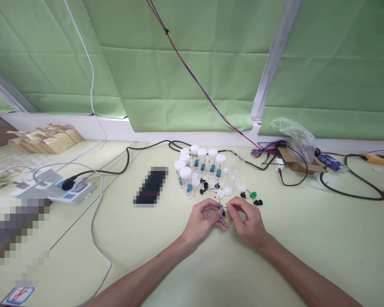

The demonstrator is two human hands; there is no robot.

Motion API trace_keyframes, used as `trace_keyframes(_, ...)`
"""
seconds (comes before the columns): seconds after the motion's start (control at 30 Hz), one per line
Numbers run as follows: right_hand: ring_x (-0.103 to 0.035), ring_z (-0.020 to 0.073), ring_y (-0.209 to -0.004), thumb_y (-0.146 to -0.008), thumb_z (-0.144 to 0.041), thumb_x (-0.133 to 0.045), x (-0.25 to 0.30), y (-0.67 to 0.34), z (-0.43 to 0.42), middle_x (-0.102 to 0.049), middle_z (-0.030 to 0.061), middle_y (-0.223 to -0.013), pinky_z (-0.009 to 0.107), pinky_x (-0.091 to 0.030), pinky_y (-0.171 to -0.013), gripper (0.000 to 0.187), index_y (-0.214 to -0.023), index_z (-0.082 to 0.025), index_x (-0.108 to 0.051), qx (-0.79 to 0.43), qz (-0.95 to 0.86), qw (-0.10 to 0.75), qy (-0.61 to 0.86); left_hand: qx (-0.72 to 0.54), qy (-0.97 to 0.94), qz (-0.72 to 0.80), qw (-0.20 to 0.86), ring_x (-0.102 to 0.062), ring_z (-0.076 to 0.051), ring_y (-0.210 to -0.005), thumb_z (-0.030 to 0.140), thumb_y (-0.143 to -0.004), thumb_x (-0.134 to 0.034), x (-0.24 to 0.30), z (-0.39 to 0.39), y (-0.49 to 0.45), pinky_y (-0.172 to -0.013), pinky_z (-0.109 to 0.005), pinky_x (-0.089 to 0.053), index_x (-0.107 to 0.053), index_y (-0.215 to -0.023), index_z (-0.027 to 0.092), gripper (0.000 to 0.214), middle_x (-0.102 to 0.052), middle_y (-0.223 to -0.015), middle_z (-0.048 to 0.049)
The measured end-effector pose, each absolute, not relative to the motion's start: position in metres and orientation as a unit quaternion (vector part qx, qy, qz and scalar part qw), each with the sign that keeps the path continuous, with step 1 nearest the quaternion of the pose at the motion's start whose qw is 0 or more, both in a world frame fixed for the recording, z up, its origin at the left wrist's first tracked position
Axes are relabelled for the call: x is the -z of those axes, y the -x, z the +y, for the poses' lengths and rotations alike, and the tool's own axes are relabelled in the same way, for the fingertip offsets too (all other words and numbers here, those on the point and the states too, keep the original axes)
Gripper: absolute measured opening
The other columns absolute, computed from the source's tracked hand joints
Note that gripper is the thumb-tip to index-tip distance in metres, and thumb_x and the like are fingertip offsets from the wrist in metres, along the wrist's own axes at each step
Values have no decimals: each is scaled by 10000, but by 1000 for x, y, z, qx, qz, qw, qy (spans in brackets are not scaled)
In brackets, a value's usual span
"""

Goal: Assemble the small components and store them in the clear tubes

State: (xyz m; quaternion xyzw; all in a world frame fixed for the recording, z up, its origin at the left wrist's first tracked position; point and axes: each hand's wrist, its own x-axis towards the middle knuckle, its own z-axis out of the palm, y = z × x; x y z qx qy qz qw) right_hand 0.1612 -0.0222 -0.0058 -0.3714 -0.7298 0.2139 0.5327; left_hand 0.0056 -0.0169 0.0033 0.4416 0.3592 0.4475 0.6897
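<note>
My left hand [205, 219] pinches a small blue-and-black part [222, 212] with a thin stem rising from it. Close on its right, my right hand [247, 217] has its fingertips pressed together at a thin piece beside that part; the piece is too small to name. Just beyond my hands stand several clear tubes with white caps [185, 171], most with a blue part inside. Small black pieces [205, 186] and loose white caps lie between the tubes and my fingers. Right of these are a green piece [253, 195] and more black pieces [258, 202].
A blurred dark rectangle [151, 186] lies left of the tubes. Further left is a power strip [71, 192] with plugs and white cables. Cardboard pieces [56, 138] stand at the back left. At the back right are an open cardboard box [302, 164], a plastic bag [296, 138] and black cable.
</note>
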Motion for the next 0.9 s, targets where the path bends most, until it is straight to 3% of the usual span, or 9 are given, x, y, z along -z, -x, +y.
trace_keyframes(0.47, -579, 139, -626, -904, -179, -492, 9, -161, -24, -588, 17, -751, 266, -504, -588, 68, -928, -199, -552, -261, -708, 538, 375, -448, -465, 346, 681, -664, -160, -556, 367, -702, -756, 1, -16, -6, -573, -319, -571, -586, -865, 133, 332, -638, -805, -41)
trace_keyframes(0.9, -575, 127, -605, -918, -173, -470, 8, -162, -24, -595, 16, -748, 259, -514, -592, 184, -1071, -186, -572, -238, -722, 535, 369, -453, -467, 334, 682, -663, -157, -575, 333, -740, -730, 3, -15, -5, -590, -327, -575, -567, -874, 132, 292, -637, -813, -40)
